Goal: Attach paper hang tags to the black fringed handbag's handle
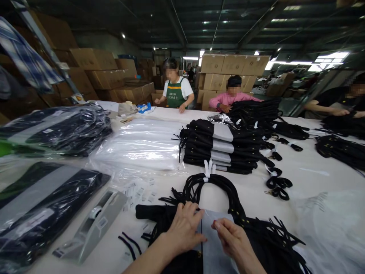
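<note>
A black fringed bag (171, 213) with looped black handles (212, 186) lies flat on the white table in front of me. A grey-white paper sheet (213, 243) sits on the bag. My left hand (184, 228) rests on the bag with its fingers on the sheet's left edge. My right hand (232, 239) pinches the sheet's upper part between thumb and forefinger. A white tag (208, 169) is tied at the top of the handles.
A grey tape dispenser (91, 226) stands at my left beside bagged black goods (37, 207). Clear plastic bags (142, 146), a stack of folded black bags (222, 146) and loose straps (278, 186) lie ahead. Three people work at the table's far side, with cardboard boxes (234, 64) behind them.
</note>
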The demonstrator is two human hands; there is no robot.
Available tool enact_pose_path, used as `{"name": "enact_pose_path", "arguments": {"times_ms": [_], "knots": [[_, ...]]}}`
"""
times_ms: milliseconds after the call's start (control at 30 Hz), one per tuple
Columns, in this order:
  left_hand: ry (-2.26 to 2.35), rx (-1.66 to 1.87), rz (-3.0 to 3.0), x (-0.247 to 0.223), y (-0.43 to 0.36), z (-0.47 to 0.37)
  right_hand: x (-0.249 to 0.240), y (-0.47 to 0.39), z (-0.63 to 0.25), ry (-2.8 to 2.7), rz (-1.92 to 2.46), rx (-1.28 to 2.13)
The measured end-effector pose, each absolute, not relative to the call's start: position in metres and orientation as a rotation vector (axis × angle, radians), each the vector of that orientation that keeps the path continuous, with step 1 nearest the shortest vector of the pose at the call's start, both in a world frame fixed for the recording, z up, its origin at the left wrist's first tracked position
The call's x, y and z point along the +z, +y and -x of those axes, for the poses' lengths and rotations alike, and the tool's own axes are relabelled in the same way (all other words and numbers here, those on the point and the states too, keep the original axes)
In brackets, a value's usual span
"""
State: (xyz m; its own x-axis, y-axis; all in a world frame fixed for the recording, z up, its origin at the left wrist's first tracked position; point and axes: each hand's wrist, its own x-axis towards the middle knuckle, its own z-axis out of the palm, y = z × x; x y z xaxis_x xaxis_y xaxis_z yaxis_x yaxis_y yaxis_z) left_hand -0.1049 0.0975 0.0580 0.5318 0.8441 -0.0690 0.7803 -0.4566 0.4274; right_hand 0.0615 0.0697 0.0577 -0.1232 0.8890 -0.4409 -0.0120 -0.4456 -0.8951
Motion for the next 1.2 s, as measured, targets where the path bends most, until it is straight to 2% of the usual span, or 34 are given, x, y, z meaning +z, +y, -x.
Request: {"name": "enact_pose_path", "arguments": {"times_ms": [233,400,533,667,767,867,933,1033,1200], "knots": [[1.247,0.175,-2.356,0.057,0.112,0.093,0.051,0.069,-0.061,-1.078,1.511,1.541],[1.14,0.306,-1.648,0.063,0.132,0.119,0.061,0.078,-0.054,-1.061,1.577,1.534],[0.888,0.131,-1.336,0.071,0.14,0.142,0.06,0.093,-0.039,-1.161,1.595,1.506],[0.967,0.053,-1.794,0.061,0.116,0.143,0.049,0.105,-0.02,-1.573,1.771,1.139],[1.026,0.249,-2.247,0.048,0.089,0.139,0.041,0.106,-0.008,-1.792,1.927,0.91],[1.076,0.497,-2.325,0.045,0.082,0.139,0.035,0.102,-0.002,-1.902,2.018,0.839],[1.347,0.611,-2.133,0.046,0.095,0.139,0.034,0.101,-0.001,-1.952,2.048,0.834],[1.668,0.531,-1.631,0.043,0.126,0.134,0.035,0.102,-0.003,-1.963,2.049,0.883],[1.55,0.475,-1.229,0.03,0.154,0.124,0.039,0.105,-0.009,-1.913,1.98,0.949]]}}
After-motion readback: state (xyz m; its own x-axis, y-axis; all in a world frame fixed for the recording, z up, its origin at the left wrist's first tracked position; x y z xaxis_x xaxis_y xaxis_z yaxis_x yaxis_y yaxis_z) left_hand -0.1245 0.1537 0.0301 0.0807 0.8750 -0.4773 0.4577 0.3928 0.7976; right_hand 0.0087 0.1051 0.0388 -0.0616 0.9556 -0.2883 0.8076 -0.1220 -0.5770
